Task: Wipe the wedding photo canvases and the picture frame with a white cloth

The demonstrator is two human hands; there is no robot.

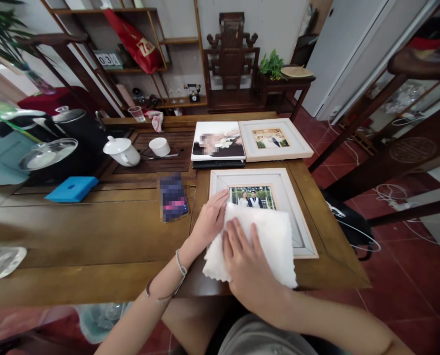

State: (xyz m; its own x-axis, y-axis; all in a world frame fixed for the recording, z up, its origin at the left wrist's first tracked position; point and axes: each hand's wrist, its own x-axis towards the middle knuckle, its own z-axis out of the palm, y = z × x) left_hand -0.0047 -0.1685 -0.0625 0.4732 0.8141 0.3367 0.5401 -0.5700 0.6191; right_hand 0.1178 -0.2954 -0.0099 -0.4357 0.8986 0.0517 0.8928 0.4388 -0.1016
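Note:
A white picture frame (301, 222) lies flat on the wooden table, with a photo of two people (252, 194) in its middle. Over the frame's lower part is spread a white cloth (275, 246), which hides the bottom of the photo. My right hand (247, 261) lies on this cloth, palm down, fingers stretched and slightly apart. At the frame's left edge rests my left hand (213, 217), its fingers extended next to the cloth's upper left corner. A bracelet is on my left wrist.
Behind the frame lie a photo panel (230, 148) and a second framed photo (293, 140). To the left are a phone (173, 197), a blue block (72, 189), a white lidded teacup (121, 152), a small white cup (159, 146) and a glass-lidded pot (49, 154).

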